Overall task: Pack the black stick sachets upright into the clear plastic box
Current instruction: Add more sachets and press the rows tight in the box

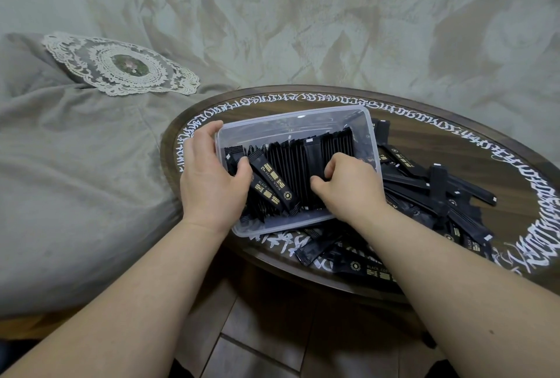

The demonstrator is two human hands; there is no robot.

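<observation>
Clearly the widest thing in view is the grey-green bedspread (pixel 288 13), filling the top of the frame and running down the left side, where a lace doily (pixel 121 63) is lying on a pillow at upper left. Next comes the round dark wooden counter (pixel 515 165) at centre right, with white script lettering circling its edge; wood-look floor is showing at the bottom.

Sitting on the counter at centre frame is the clear plastic box (pixel 297 118), and it is already carrying a dense row of black stick sachets (pixel 315 153) standing on end along its middle. A loose heap of sachets (pixel 439 186) is lying flat on the counter to the right of the box and spilling toward the lower edge, so the packing looks partly done, with plenty left.

The left hand (pixel 209 183) is wrapping the box's left wall, fingers curled over the rim and the thumb touching a leaning sachet (pixel 272 182), likely to steady the box and prop the stack. The right hand (pixel 348 186) is reaching into the box with its grip curled down onto the upright row, seemingly pressing the sticks together; whether it is pinching one I cannot tell.
</observation>
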